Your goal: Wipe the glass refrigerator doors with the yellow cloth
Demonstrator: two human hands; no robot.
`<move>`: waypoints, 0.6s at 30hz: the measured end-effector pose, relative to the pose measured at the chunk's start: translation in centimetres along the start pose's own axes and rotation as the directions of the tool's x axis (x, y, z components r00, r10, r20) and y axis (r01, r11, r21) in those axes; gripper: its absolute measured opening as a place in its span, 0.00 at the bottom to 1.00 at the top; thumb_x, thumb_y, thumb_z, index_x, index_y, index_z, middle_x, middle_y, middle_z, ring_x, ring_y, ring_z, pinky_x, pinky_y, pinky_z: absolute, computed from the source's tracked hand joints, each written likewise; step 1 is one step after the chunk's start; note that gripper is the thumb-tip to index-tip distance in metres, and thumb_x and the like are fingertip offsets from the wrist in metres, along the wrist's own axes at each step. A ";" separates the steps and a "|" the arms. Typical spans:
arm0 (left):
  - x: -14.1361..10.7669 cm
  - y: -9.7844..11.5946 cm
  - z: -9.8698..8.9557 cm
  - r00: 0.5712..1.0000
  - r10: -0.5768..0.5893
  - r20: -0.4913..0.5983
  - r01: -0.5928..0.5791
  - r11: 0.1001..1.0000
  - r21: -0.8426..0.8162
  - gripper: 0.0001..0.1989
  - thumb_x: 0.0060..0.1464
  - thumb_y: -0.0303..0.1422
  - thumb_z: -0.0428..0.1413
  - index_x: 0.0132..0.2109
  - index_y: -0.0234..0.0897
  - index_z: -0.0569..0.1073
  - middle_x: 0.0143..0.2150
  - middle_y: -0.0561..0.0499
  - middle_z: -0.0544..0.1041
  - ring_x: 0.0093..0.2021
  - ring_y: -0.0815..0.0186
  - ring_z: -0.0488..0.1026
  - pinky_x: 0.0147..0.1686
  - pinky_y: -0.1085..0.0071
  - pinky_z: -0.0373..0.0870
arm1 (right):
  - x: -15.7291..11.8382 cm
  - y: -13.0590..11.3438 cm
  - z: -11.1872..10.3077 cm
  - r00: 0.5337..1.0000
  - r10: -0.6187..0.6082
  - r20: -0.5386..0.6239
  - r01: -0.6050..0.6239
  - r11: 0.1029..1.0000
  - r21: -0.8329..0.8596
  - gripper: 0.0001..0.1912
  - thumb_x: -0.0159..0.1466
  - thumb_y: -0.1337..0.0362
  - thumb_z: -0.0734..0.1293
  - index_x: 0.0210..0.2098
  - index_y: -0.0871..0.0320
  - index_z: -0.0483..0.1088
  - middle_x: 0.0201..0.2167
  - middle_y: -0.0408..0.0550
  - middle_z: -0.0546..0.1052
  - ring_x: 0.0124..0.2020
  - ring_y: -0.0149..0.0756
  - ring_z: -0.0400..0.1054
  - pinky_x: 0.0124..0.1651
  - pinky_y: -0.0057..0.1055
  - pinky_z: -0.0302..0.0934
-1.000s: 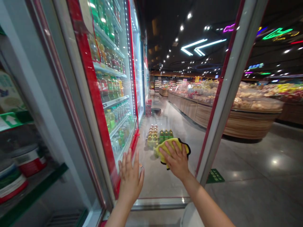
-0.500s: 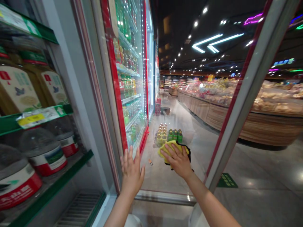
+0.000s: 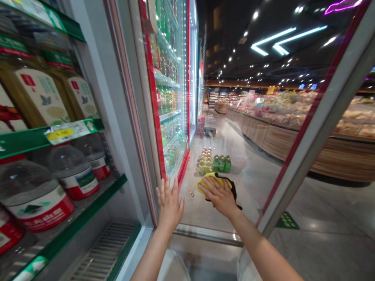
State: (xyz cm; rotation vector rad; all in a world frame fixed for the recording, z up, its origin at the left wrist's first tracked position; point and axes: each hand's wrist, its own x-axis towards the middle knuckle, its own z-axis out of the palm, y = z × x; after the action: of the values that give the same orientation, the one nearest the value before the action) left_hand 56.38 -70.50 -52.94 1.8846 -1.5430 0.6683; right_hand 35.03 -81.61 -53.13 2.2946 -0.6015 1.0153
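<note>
From the head camera, the person's left hand (image 3: pixel 170 205) is open, fingers spread, with the palm against the glass door (image 3: pixel 234 195) of a supermarket cooler, holding nothing. The right hand (image 3: pixel 219 197) lies flat on a yellow microfibre cloth (image 3: pixel 208 182) with a black edge, pressing it to the same pane just beside the left hand. The fingers curve over the cloth, and it sits low on the glass, inside the door's grey frame (image 3: pixel 319 117). To the left, behind the glass, green shelves (image 3: pixel 70 210) hold large water jugs (image 3: pixel 33 199) with red labels, under boxed goods (image 3: pixel 41 93). Bottled drinks (image 3: pixel 166 97) fill the next cooler along. Seen in the pane, green and yellow bottles (image 3: pixel 213 164) stand in a cluster; I cannot tell whether they are reflections. A wooden bakery counter (image 3: pixel 293 144) curves along the tiled aisle (image 3: pixel 322 234) on the right.
</note>
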 end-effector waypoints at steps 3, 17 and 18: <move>-0.6 -1.0 0.4 0.999 0.016 0.032 -0.016 1.000 0.005 0.36 0.62 0.31 0.51 0.74 0.36 0.50 0.76 0.36 0.48 0.77 0.47 0.38 0.71 0.42 0.44 | -1.8 2.0 -0.9 1.000 0.003 -0.013 -0.003 1.000 -0.027 0.29 0.69 0.74 0.60 0.64 0.41 0.66 0.63 0.39 0.73 0.67 0.36 0.59 0.74 0.43 0.33; -2.9 -2.3 1.8 0.992 -0.053 0.113 0.050 0.998 0.029 0.36 0.61 0.30 0.52 0.73 0.36 0.53 0.77 0.37 0.48 0.76 0.45 0.39 0.70 0.40 0.45 | -1.3 -3.7 2.3 0.996 -0.016 0.090 0.011 0.998 0.054 0.31 0.69 0.74 0.58 0.67 0.43 0.61 0.66 0.42 0.70 0.69 0.34 0.57 0.74 0.44 0.28; -3.3 -2.6 1.7 0.991 -0.066 0.117 0.062 0.997 0.036 0.36 0.61 0.30 0.52 0.73 0.36 0.52 0.77 0.37 0.48 0.76 0.45 0.39 0.70 0.40 0.45 | -1.4 -3.1 1.9 0.997 0.039 0.073 -0.043 0.998 0.053 0.30 0.69 0.74 0.59 0.67 0.43 0.63 0.66 0.43 0.70 0.70 0.36 0.57 0.74 0.46 0.27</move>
State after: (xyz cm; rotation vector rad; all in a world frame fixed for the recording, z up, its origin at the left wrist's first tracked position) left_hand 58.29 -69.15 -56.79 2.0206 -1.5457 0.5648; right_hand 37.05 -80.28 -56.22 2.3839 -0.6603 0.9835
